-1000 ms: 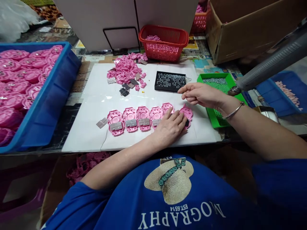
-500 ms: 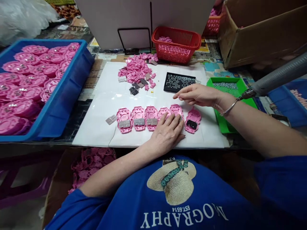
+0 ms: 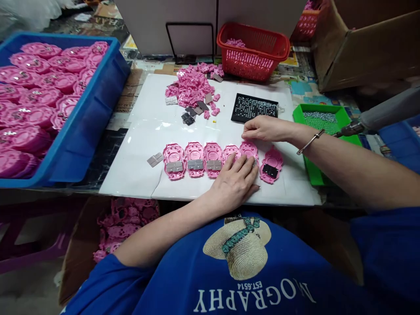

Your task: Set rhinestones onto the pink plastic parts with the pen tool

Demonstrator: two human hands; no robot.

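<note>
Several pink casings stand in a row on a white sheet (image 3: 131, 175); the leftmost casing (image 3: 174, 155) has a grey plate across it. My left hand (image 3: 234, 181) lies with fingers spread over the two casings right of the middle, partly covering them. At the top edge of the right one of these, a pink casing (image 3: 248, 148), my right hand (image 3: 259, 129) has its fingertips pinched together; what they hold is hidden. Apart at the right end lies a casing (image 3: 276, 158) with a black plate (image 3: 271, 170).
Small pink parts (image 3: 193, 87) are heaped behind the row. A black tray of screws (image 3: 243, 118) and a green tray (image 3: 310, 162) lie to the right. Farther back is a red basket (image 3: 252, 65); a blue crate (image 3: 108, 96) of pink casings stands left.
My right hand has come down to the top of the casing, its fingers now more curled. My left hand stays on the casings. The whole view has shifted slightly.
</note>
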